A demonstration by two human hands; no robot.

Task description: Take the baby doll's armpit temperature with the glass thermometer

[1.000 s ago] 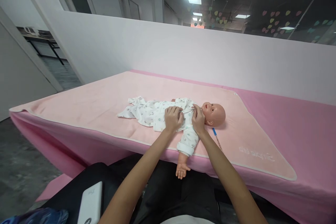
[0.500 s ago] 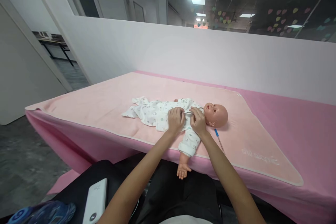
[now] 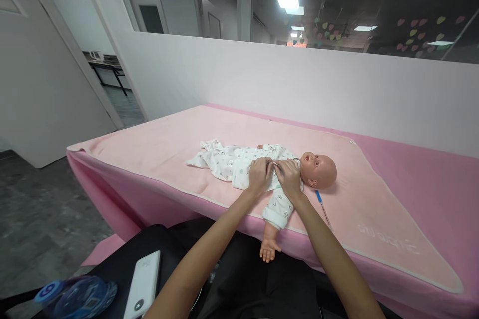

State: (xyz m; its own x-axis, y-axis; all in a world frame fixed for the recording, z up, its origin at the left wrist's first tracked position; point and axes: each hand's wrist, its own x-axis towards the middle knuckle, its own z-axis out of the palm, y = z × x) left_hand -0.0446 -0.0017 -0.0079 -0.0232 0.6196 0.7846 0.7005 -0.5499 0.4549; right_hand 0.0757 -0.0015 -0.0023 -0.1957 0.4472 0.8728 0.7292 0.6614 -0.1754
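A baby doll [image 3: 325, 170] lies on its back, head to the right, in a white printed outfit [image 3: 224, 160]. Both my hands are at the chest of the outfit. My left hand [image 3: 259, 175] is closed, its fingertips pinching a thin white tie of the garment. Right beside it, my right hand [image 3: 289, 177] is also closed, pinching at the same tie just below the doll's neck. The fingers cover most of the tie. One doll arm [image 3: 270, 243] hangs over the table's near edge.
A thin thermometer-like stick with a blue end [image 3: 323, 207] lies right of my right wrist. Under the doll is a peach mat [image 3: 157, 147] on a pink tablecloth [image 3: 419, 164]. A white power bank [image 3: 142, 284] and a plastic bottle [image 3: 80, 296] rest on a black seat at lower left.
My hands have drawn closer together at the chest, and less of the white tie shows between them. The whole view has shifted slightly, while the doll stays in place.
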